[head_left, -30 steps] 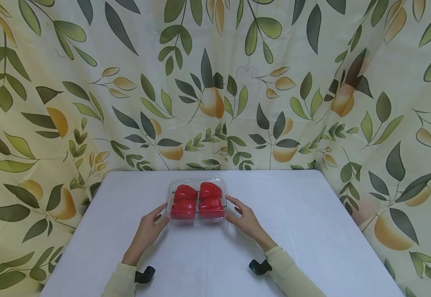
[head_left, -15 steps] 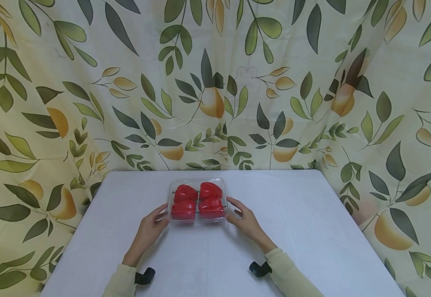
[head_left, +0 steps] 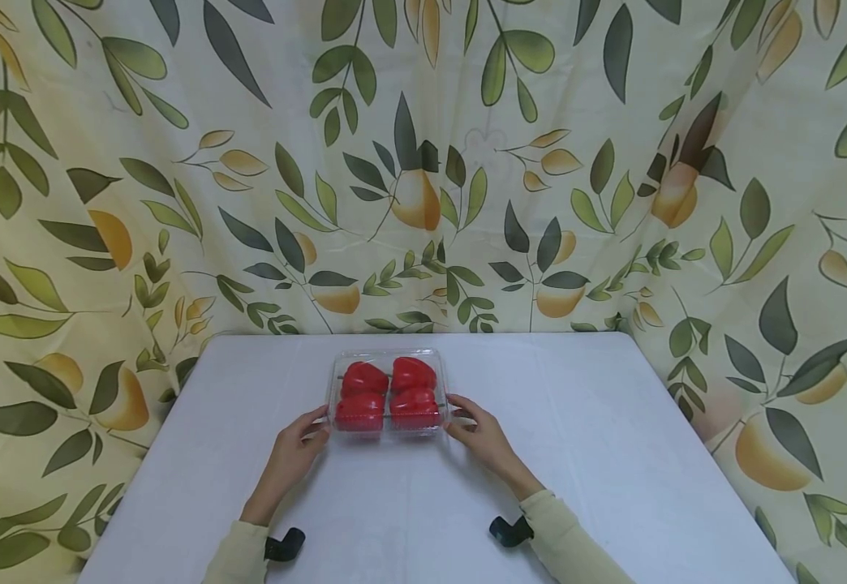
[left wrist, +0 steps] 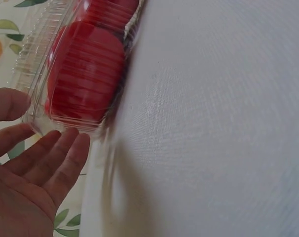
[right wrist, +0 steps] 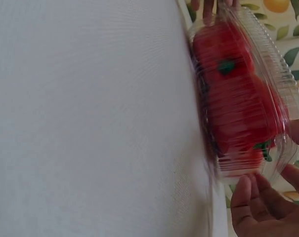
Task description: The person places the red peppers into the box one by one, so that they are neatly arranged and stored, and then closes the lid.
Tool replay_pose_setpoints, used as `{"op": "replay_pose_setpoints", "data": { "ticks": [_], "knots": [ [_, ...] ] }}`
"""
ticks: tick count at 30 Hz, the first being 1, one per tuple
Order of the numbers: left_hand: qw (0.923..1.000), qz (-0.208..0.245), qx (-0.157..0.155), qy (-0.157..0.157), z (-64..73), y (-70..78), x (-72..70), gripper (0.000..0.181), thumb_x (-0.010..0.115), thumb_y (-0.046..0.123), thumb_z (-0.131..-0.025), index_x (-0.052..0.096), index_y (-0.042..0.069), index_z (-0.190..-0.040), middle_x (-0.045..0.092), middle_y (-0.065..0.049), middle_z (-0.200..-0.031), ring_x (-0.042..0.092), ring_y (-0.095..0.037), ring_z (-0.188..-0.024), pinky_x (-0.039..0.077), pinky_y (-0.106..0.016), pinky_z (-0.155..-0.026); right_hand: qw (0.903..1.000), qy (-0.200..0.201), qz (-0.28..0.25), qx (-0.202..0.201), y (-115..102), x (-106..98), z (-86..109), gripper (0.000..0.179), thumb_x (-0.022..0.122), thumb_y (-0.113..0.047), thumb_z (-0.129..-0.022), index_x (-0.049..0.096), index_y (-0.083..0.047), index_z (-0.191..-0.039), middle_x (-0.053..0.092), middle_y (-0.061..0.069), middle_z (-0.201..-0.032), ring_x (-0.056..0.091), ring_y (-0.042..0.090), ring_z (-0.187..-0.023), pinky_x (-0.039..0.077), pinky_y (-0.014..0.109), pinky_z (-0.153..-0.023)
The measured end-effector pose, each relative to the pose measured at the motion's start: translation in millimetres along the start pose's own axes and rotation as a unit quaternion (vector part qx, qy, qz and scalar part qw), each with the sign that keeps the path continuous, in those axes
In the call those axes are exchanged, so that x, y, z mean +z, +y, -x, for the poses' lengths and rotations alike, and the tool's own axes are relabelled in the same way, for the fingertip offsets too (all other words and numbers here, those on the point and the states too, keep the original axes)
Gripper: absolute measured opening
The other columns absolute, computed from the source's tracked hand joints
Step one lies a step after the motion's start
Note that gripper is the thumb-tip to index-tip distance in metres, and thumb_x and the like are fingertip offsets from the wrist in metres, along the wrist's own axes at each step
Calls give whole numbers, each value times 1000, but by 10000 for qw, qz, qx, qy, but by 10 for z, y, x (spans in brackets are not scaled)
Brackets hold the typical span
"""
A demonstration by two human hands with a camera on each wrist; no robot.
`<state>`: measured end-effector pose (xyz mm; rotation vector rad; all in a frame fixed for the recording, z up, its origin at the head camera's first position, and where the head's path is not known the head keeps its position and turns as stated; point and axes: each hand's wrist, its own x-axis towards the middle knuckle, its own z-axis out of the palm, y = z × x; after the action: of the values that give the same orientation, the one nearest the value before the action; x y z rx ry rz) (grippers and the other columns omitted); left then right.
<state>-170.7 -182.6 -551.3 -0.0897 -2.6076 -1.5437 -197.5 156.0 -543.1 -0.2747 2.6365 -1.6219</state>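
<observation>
A clear plastic clamshell box (head_left: 389, 439) holds several red bell peppers (head_left: 414, 409) with green stems, and it stands toward the back of the table. My left hand (head_left: 295, 453) is at its left side. In the left wrist view that hand's fingers (left wrist: 70, 168) are loosely extended, fingertips right at the box's end wall, and the thumb (left wrist: 11, 103) overlaps the lid's edge. At the right side is my right hand (head_left: 489, 442), its fingers (right wrist: 242, 197) relaxed against the lower edge and its thumb by the ribbed rim. The lid looks closed over the peppers.
A white cloth covers the table (head_left: 540, 405). Behind it and at both sides hangs a curtain (head_left: 423, 268) printed with leaves and fruit. A black curved device (head_left: 285, 543) sits at the left wrist and a similar black device (head_left: 511, 531) at the right.
Both hands have slipped slightly toward me along the sides of the box, the right fingertips also a little outward. The box and peppers have stayed in place.
</observation>
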Motion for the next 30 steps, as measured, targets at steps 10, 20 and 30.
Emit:
{"op": "replay_pose_setpoints", "data": {
  "ticks": [10,20,30],
  "knots": [
    [9975,670,-245,18,-41,-17,30,44,60,0,-92,56,1,-136,69,-21,-106,69,-20,-85,59,-23,-73,9982,-361,-465,142,26,11,-13,51,58,-9,-95,45,-9,-144,66,16,-96,58,12,-77,50,21,-64],
    [9921,1066,-644,-160,-68,32,40,46,56,-2,-93,52,0,-139,68,-25,-92,64,-10,-69,58,-21,-68,9937,-600,-838,438,43,26,-11,51,52,-12,-100,36,-15,-149,65,22,-90,52,13,-68,46,20,-58],
    [9914,1059,-767,-76,-72,42,55,46,58,-2,-91,54,1,-138,67,-25,-89,64,-11,-67,58,-21,-66,9904,-510,-1216,411,83,73,-26,52,52,-10,-100,35,-9,-149,60,13,-78,47,10,-61,42,19,-53]
  ]
}}
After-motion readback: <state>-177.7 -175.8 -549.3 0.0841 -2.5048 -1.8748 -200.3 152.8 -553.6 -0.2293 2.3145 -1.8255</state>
